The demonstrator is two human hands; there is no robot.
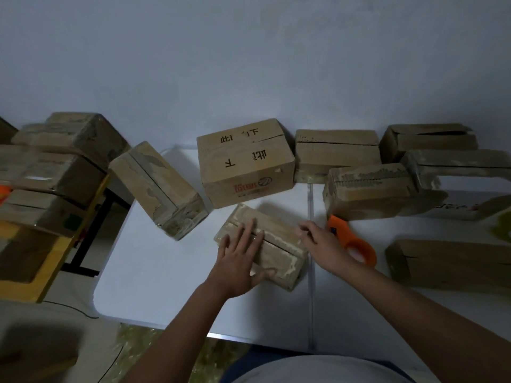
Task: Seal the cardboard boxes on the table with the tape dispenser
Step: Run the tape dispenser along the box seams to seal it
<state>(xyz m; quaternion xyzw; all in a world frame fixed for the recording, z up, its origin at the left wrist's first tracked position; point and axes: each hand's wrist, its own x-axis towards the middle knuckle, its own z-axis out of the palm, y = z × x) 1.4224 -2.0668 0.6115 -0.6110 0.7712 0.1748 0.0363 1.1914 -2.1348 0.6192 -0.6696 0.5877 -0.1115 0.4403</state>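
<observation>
At the centre of the frame, a small, worn brown cardboard box [265, 244] lay on the white folding table [154, 272], its top flaps meeting along a seam that ran from upper left to lower right. The left hand [240, 261] lay flat on it with fingers spread and straight, pressing the flaps down, the thumb reaching along the near edge. The right hand [320, 241] hovered at the box's right end; its fingers looked loosely bent near the corner, but I could not tell whether they pinched a tape end or anything at all. The orange plastic tape dispenser [356, 244] rested on the table just beside and behind that hand, seemingly not gripped.

Larger cardboard boxes stood around: a printed brown carton [246, 164] above centre, a tilted box [160, 189] to its left, and several with open seams toward the upper right [367, 189].

No fresh tape was clearly visible along the small box's seam, so I judged it still unsealed. The risks from here seemed plain. If the left hand lifted early, the flaps might spring apart and leave a gap. Old tape residue and torn paper on the flaps could keep new tape from sticking. The light box might also slide on the smooth table when tape was pulled across it, skewing the strip off the seam.
</observation>
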